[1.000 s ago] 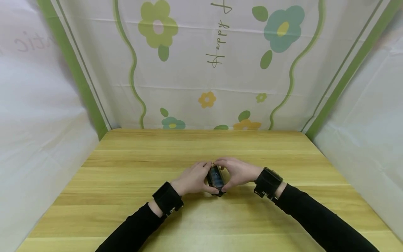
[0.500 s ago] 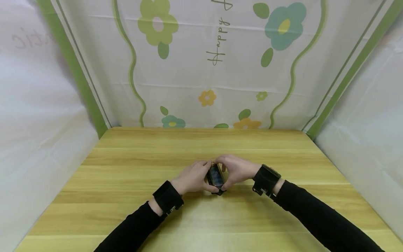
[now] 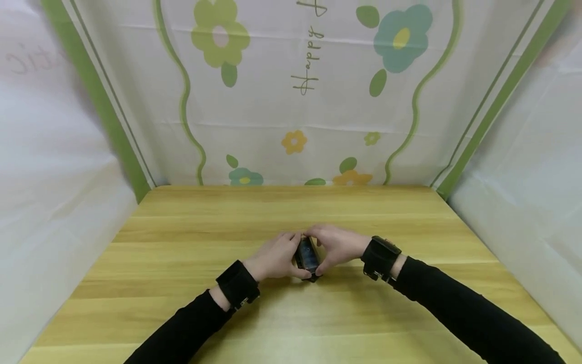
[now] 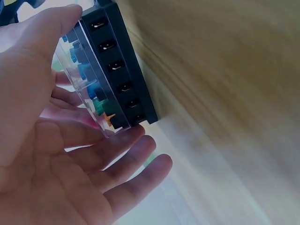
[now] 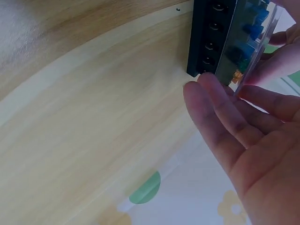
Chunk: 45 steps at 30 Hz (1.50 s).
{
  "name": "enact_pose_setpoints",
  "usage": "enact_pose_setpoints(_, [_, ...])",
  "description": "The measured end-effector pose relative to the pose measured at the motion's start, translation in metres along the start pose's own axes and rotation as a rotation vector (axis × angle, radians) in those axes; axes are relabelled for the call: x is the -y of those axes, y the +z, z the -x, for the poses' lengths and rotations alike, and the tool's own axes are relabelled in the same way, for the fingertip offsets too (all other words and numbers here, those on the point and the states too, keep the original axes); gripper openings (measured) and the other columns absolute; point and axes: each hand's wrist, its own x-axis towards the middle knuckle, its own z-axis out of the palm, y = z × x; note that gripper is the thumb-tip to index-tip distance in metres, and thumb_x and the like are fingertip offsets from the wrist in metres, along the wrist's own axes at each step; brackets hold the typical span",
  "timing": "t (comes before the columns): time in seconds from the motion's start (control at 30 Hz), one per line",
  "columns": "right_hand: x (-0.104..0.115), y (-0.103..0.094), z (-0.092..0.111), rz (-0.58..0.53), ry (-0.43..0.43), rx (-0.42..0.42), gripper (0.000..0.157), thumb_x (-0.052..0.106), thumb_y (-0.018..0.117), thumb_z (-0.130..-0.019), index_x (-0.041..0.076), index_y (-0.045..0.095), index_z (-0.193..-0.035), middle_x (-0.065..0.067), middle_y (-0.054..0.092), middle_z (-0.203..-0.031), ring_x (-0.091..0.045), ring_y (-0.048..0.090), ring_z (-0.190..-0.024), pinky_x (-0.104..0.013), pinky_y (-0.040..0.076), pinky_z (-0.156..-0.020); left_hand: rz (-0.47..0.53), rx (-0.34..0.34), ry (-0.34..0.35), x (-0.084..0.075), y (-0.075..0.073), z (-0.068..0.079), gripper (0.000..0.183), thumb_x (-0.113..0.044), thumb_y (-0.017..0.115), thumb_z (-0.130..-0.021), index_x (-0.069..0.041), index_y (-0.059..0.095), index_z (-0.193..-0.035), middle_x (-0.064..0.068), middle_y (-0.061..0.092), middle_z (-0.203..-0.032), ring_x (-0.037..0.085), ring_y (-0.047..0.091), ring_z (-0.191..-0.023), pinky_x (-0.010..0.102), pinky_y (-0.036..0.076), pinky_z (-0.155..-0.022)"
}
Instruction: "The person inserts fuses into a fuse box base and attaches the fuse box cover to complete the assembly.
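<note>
A black fuse box [image 3: 307, 255] lies on the wooden table between the two hands. Through its clear cover [image 4: 75, 79] blue, green and orange blade fuses [image 4: 97, 106] show in the left wrist view; a row of terminal openings runs down its black side. My left hand [image 3: 276, 259] holds it from the left, thumb at the near end and fingers toward the far end. From the right, my right hand [image 3: 340, 245] spans it the same way, with fingertips at the far end [image 5: 213, 79]. Whether the cover is fully seated on the base cannot be made out.
The wooden table [image 3: 386, 313] stretches around the hands. A white cloth with printed flowers [image 3: 291, 111] hangs behind its far edge, and white cloth walls [image 3: 514, 177] stand left and right. Each wrist wears a black camera band [image 3: 381, 257].
The head view has shifted slightly, so the whole scene sits a little further left. Both hands keep their places on the fuse box, with hardly any movement visible.
</note>
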Motion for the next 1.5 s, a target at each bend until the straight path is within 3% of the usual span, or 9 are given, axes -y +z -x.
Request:
enact_pose_setpoints(0.23, [0.004,-0.002,0.002,0.044,0.033,0.016,0.1,0.054,0.08,-0.067,0.008,0.038,-0.145,-0.006,0.043,-0.139,-0.02,0.049,-0.115,-0.03,0.041,-0.088,0.071,0.046,0.041,0.007,-0.005,0.001,0.102,-0.067,0.064,-0.076,-0.003,0.031,-0.148,0.012,0.04,-0.141,0.026,0.038,-0.129,0.035,0.033,-0.099])
enact_pose_setpoints(0.37, [0.005,-0.001,0.001,0.09,0.044,0.001,0.099,0.056,0.078,-0.067,0.01,0.039,-0.145,-0.005,0.043,-0.139,-0.019,0.044,-0.121,-0.033,0.038,-0.093,0.077,0.063,0.052,0.008,-0.008,0.0,0.101,-0.067,0.064,-0.076,-0.003,0.032,-0.147,0.011,0.041,-0.14,0.025,0.038,-0.128,0.034,0.033,-0.099])
enact_pose_setpoints(0.53, [0.006,0.002,0.001,0.099,0.025,-0.041,0.096,0.055,0.078,-0.068,0.009,0.041,-0.143,-0.003,0.047,-0.134,-0.017,0.047,-0.117,-0.032,0.04,-0.091,0.049,0.06,0.066,0.007,-0.011,-0.001,0.096,-0.066,0.065,-0.076,-0.003,0.039,-0.143,0.009,0.048,-0.132,0.023,0.044,-0.121,0.032,0.037,-0.095])
enact_pose_setpoints(0.83, [0.001,0.012,0.001,0.063,0.02,-0.103,0.086,0.052,0.08,-0.064,0.011,0.049,-0.133,0.001,0.054,-0.12,-0.016,0.054,-0.103,-0.027,0.043,-0.081,-0.087,0.011,0.131,0.0,-0.011,-0.011,0.087,-0.064,0.072,-0.069,-0.002,0.055,-0.128,0.003,0.056,-0.104,0.014,0.053,-0.09,0.024,0.043,-0.078])
enact_pose_setpoints(1.17, [0.002,0.015,-0.011,-0.007,-0.009,-0.102,0.08,0.044,0.082,-0.063,0.012,0.051,-0.13,0.003,0.056,-0.115,-0.017,0.054,-0.099,-0.025,0.043,-0.078,-0.175,0.056,0.067,0.0,-0.015,-0.011,0.088,-0.066,0.074,-0.066,-0.003,0.056,-0.126,0.006,0.055,-0.103,0.015,0.051,-0.088,0.027,0.044,-0.074])
enact_pose_setpoints(1.5, [0.003,0.012,-0.004,0.027,0.018,-0.088,0.082,0.048,0.081,-0.064,0.012,0.05,-0.131,0.003,0.055,-0.115,-0.018,0.055,-0.099,-0.026,0.044,-0.079,-0.081,0.087,0.064,0.002,-0.017,-0.011,0.093,-0.065,0.073,-0.068,-0.003,0.05,-0.133,0.005,0.05,-0.107,0.014,0.048,-0.089,0.026,0.044,-0.073])
